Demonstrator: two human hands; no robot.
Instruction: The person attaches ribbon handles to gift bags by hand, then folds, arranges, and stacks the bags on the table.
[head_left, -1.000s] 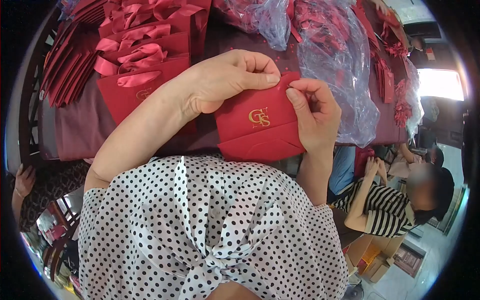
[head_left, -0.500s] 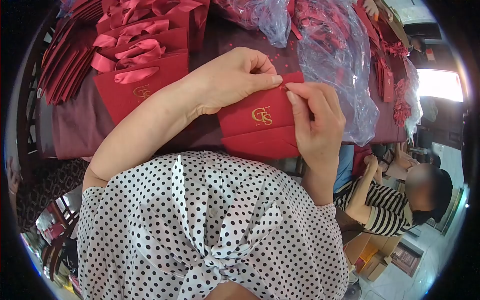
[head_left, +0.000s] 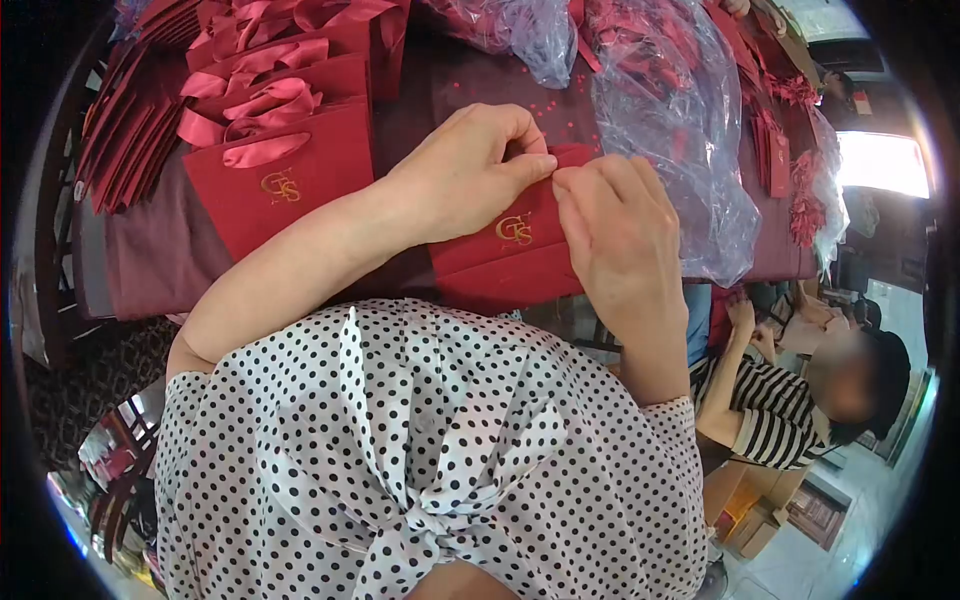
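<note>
1. Dark tablecloth (head_left: pixel 150 258): its near edge crosses mid-frame, and cloth shows at left.
2. Centre, overhanging it: a red bag (head_left: pixel 505 263), partly covered.
3. Left hand (head_left: pixel 470 165) pinches its top edge; right hand's (head_left: pixel 625 225) fingertips press together there, contents hidden.
4. Upper left: ribboned bags (head_left: pixel 330 140), cut off above.

Two hands: one left hand (head_left: pixel 465 175), one right hand (head_left: pixel 627 235). One held red bag (head_left: pixel 495 280), one bench (head_left: pixel 140 265), at least four ribbon-handled bags (head_left: pixel 225 200), two large gold monograms (head_left: pixel 281 187), at least two clear plastic bags (head_left: pixel 705 190); the flat red bags (head_left: pixel 125 140) overlap too much to count.
</note>
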